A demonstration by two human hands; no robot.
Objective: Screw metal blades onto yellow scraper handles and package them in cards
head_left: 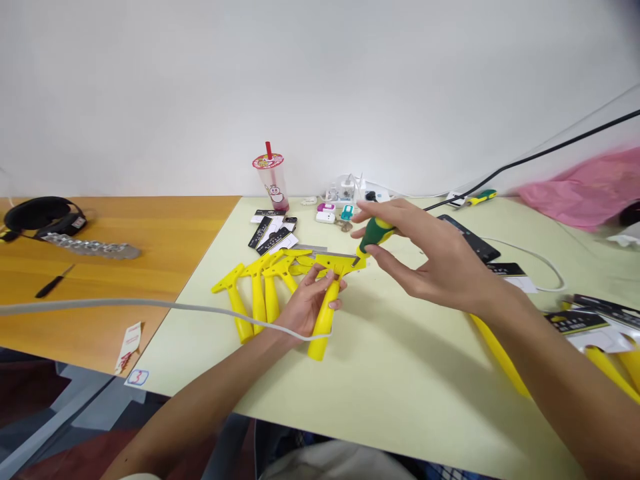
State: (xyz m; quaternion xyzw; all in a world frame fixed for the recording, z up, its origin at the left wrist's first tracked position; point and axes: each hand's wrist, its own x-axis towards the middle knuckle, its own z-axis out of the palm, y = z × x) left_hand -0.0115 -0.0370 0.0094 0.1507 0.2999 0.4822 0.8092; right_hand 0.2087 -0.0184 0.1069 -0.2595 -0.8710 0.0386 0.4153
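Note:
My left hand (311, 303) is closed around a yellow scraper (325, 323) near the top of its handle, with the wide head facing away from me. In my right hand (435, 257) is a green and yellow screwdriver (375, 235), gripped between thumb and fingers. Its tip meets the right end of the scraper head, at or very near a screw; the exact contact is too small to tell. Several more yellow scrapers (257, 293) lie on the pale table just left of my left hand. A metal blade strip shows behind the held scraper's head.
Behind the scrapers lie black and white cards (275, 237) and a lidded cup (273, 177). A power strip (350, 192) stands by the wall. Right are a dark phone (470, 239), a second screwdriver (481, 197) and a pink bag (585, 187). A grey cable (200, 307) crosses the foreground.

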